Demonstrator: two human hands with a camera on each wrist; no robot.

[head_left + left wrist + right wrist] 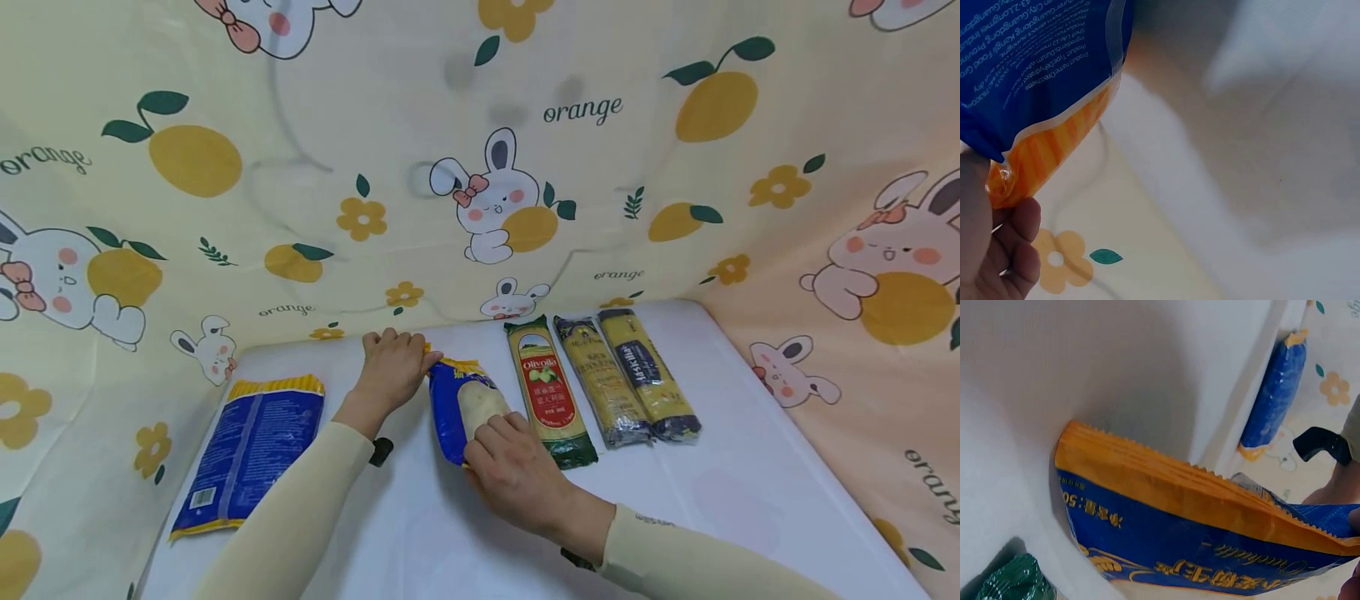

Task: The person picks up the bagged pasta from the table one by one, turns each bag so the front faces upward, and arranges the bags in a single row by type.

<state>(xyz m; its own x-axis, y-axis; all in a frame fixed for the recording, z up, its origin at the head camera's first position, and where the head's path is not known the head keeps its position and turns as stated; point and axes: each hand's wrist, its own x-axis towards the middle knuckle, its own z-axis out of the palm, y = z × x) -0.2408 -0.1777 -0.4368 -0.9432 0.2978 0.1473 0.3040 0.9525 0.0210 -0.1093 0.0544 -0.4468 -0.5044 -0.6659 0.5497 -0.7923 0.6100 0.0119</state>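
Observation:
Both hands hold a blue pasta bag (448, 417) with orange ends, tilted up over the white table. My left hand (393, 371) pinches its far upper corner; in the left wrist view the thumb and fingers (1024, 219) close on the crimped orange end of the pasta bag (1054, 69). At the near lower end, my right hand (517, 475) grips the bag with curled fingers; its fingertips are partly hidden. The right wrist view has the bag's serrated orange edge (1166, 481), but the right hand's grip is out of sight there.
Another blue pasta bag (258, 450) lies at the table's left. A green-ended spaghetti pack (547, 387) lies just right of the held bag, with two more spaghetti packs (600, 375) (647, 375) farther right. Patterned cloth (420, 275) rises behind the white table (720, 500).

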